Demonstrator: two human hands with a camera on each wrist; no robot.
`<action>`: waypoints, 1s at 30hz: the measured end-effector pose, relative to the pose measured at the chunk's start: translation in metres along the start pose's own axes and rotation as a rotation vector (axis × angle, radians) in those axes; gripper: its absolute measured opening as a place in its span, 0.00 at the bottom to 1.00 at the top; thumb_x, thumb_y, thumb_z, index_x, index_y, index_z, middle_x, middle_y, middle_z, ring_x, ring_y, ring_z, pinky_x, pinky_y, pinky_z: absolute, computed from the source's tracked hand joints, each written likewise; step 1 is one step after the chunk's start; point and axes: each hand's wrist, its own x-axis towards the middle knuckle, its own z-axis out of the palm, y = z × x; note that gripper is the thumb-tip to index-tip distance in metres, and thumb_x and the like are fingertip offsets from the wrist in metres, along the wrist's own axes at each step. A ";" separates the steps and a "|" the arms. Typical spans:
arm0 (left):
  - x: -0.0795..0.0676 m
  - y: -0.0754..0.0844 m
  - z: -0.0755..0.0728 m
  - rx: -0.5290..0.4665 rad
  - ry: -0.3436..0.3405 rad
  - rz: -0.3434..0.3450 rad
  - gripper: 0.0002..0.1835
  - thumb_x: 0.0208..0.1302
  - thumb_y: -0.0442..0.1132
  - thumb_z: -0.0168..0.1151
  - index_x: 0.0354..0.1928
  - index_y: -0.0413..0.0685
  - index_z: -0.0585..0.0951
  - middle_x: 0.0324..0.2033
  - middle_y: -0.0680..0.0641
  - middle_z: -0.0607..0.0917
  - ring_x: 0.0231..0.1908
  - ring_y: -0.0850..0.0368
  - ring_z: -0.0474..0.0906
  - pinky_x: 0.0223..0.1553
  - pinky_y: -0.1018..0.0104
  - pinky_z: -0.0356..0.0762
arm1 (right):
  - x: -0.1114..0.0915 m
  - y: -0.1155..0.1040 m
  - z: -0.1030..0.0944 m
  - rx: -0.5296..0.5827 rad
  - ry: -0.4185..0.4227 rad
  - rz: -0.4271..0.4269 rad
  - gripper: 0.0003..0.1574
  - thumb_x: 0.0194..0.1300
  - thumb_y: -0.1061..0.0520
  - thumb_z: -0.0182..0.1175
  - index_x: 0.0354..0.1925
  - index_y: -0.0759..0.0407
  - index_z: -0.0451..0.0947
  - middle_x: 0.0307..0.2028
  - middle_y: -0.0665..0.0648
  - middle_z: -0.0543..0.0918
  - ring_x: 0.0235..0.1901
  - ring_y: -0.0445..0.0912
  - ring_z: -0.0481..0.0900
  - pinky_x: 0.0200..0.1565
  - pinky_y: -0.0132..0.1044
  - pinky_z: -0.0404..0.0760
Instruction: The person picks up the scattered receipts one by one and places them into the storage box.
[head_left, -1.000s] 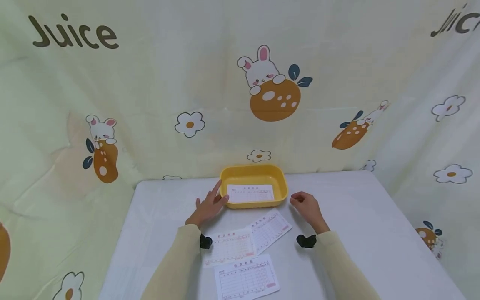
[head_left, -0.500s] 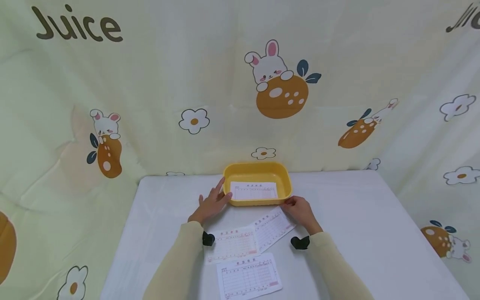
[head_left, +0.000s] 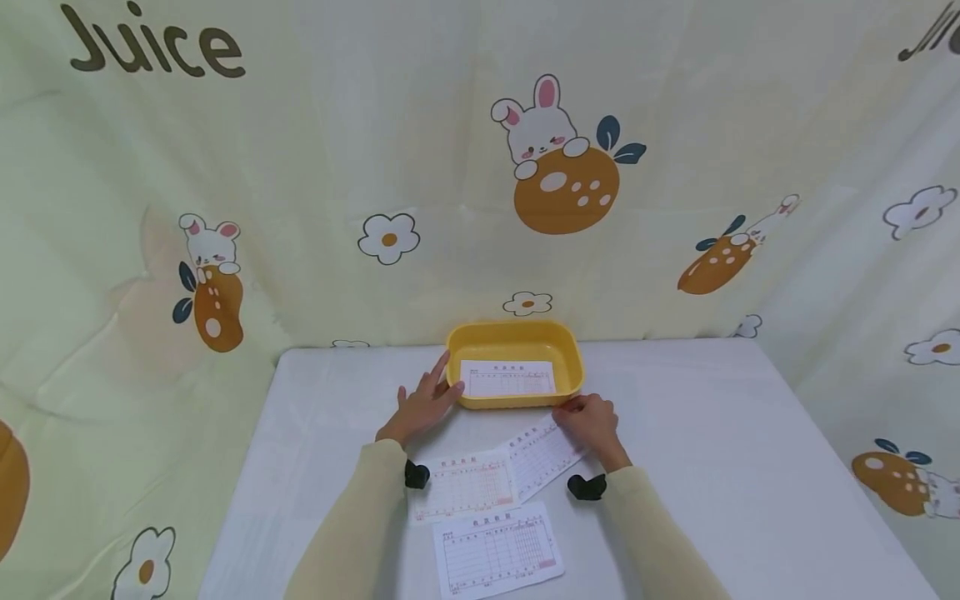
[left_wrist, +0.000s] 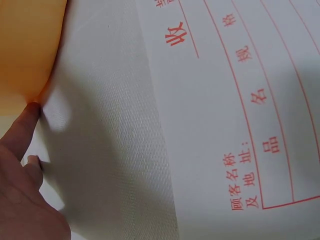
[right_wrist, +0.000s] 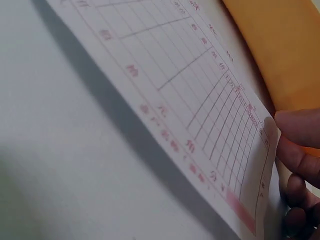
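Slanted slip [head_left: 542, 457] held by its far corner, just short of the yellow tray [head_left: 517, 403].
My right hand [head_left: 592, 425], the nearer one, pinches the slip; its long axis runs from near left to far right, towards the tray's near right corner, and its edge is raised off the worktop [head_left: 697, 433]. My left hand [head_left: 422, 408], well apart, rests with extended fingers at the tray's near left corner. The tray stands by the worktop's far edge, one slip inside [head_left: 507, 379]; a red-printed slip [head_left: 463, 490] and a lowest slip [head_left: 498, 550] lie nearer me. Printed curtain [head_left: 442, 150] behind.
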 end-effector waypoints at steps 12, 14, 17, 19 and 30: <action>0.003 -0.001 0.001 0.019 -0.002 -0.010 0.43 0.80 0.66 0.52 0.87 0.77 0.45 0.80 0.50 0.67 0.84 0.41 0.41 0.77 0.36 0.18 | -0.005 0.005 -0.002 0.057 -0.064 -0.064 0.05 0.74 0.60 0.64 0.40 0.62 0.83 0.38 0.57 0.84 0.44 0.55 0.77 0.58 0.57 0.70; 0.001 0.000 0.001 0.022 -0.005 -0.013 0.43 0.80 0.66 0.52 0.87 0.76 0.45 0.80 0.50 0.66 0.84 0.41 0.40 0.77 0.36 0.18 | -0.006 0.007 -0.003 0.092 -0.085 -0.081 0.04 0.75 0.62 0.62 0.41 0.64 0.82 0.38 0.57 0.84 0.42 0.53 0.77 0.53 0.51 0.75; 0.000 0.001 -0.001 0.017 -0.004 -0.007 0.42 0.80 0.66 0.52 0.87 0.75 0.46 0.80 0.49 0.67 0.84 0.40 0.41 0.77 0.36 0.18 | -0.008 0.009 -0.007 0.133 -0.101 -0.099 0.03 0.75 0.64 0.61 0.42 0.65 0.82 0.38 0.58 0.84 0.41 0.52 0.77 0.49 0.44 0.77; -0.002 0.002 -0.001 0.012 -0.001 -0.001 0.42 0.80 0.65 0.52 0.87 0.75 0.46 0.80 0.48 0.67 0.84 0.40 0.41 0.77 0.36 0.18 | -0.009 0.010 -0.009 0.153 -0.110 -0.100 0.04 0.75 0.64 0.61 0.42 0.65 0.82 0.38 0.58 0.84 0.42 0.52 0.77 0.49 0.43 0.77; 0.000 0.001 0.000 0.015 -0.006 -0.003 0.42 0.80 0.65 0.52 0.87 0.75 0.45 0.80 0.49 0.66 0.84 0.40 0.40 0.77 0.36 0.18 | -0.016 0.013 -0.026 0.262 -0.136 -0.049 0.05 0.78 0.62 0.58 0.45 0.63 0.79 0.42 0.59 0.83 0.43 0.52 0.77 0.46 0.40 0.75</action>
